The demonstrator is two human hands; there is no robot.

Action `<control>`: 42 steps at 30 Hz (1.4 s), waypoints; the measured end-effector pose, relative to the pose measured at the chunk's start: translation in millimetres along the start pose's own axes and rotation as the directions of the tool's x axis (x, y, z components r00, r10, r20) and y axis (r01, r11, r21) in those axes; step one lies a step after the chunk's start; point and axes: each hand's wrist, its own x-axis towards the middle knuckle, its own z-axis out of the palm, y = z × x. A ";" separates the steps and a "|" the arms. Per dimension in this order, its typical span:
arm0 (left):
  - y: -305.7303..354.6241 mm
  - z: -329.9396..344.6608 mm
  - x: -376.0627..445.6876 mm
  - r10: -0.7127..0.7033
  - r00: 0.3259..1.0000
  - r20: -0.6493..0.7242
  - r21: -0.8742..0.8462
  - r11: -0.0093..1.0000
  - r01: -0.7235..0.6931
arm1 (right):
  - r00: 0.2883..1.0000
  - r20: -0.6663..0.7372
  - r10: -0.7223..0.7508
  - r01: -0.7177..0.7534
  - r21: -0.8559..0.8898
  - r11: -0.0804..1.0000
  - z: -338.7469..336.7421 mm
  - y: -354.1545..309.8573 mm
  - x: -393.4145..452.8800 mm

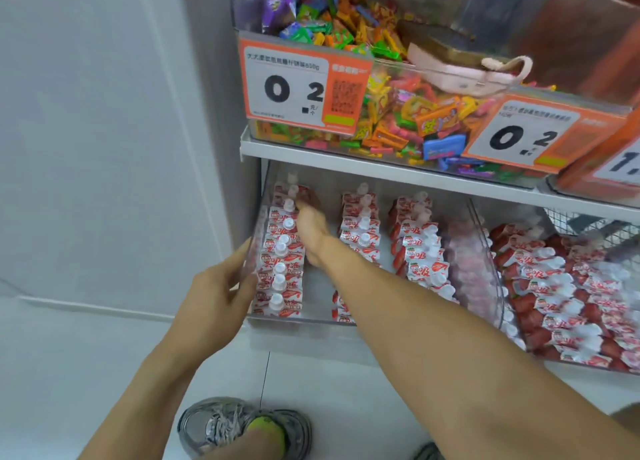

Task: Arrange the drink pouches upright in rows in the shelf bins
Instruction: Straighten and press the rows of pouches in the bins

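Head view: step in hand looks like tidying the left row of drink pouches (280, 251) in the clear shelf bin (298, 321) on the lower shelf. Right hand (311, 231) reaches deep into the bin, fingers bent down at the far end of that left row, touching or pinching a pouch near the back wall; can't tell which, fingertips hidden among the caps. Left hand (221, 286) steadies the bin's left wall near the front left corner, thumb on the outside, fingers curled round the clear edge.

The bin holds three rows running front to back: left row full and upright along the left wall, middle row (360, 224) upright but short, with a bare gap of bin floor toward the front, right row (422, 248) leaning and a bit fanned out. A neighbouring bin (498, 286) to the right holds more pouches in a looser heap.

Next move, judged: square up the back pouch in the left row, then fill the middle row's front gap and straighten the right row. Needs a light pinch at the cap so neighbours don't topple.

Pouches: small red-and-white foil packs, strawberry print, white screw caps on top, soft and slippery looking, likely to lean unless packed tight
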 end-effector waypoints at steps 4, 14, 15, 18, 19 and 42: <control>-3.0 1.8 -1.2 -0.025 0.999 -0.037 -0.056 0.998 0.023 | 0.998 -0.036 0.047 -0.048 -0.047 0.998 2.9 -16.1 -36.6; 1.7 1.3 -1.7 -0.018 1.000 0.005 -0.152 0.988 0.018 | 0.967 0.186 0.176 -0.176 -0.018 0.984 -12.6 16.4 -74.9; 0.4 1.7 -1.7 -0.023 1.000 0.003 -0.158 0.987 0.023 | 0.958 0.223 0.178 -0.177 -0.026 0.984 -11.9 17.4 -83.2; 0.1 1.6 -2.3 -0.033 0.999 0.020 -0.167 0.985 0.035 | 0.935 0.292 0.200 -0.223 0.046 0.974 -15.3 23.2 -76.1; 0.6 1.2 -2.6 -0.033 0.999 0.013 -0.163 0.986 0.035 | 0.925 0.312 0.215 -0.243 0.051 0.969 -16.4 21.6 -74.1; 70.0 82.6 -40.6 0.284 0.945 0.163 0.356 0.876 -0.325 | 0.844 0.203 -0.496 0.419 -0.828 0.374 -150.5 41.8 -190.0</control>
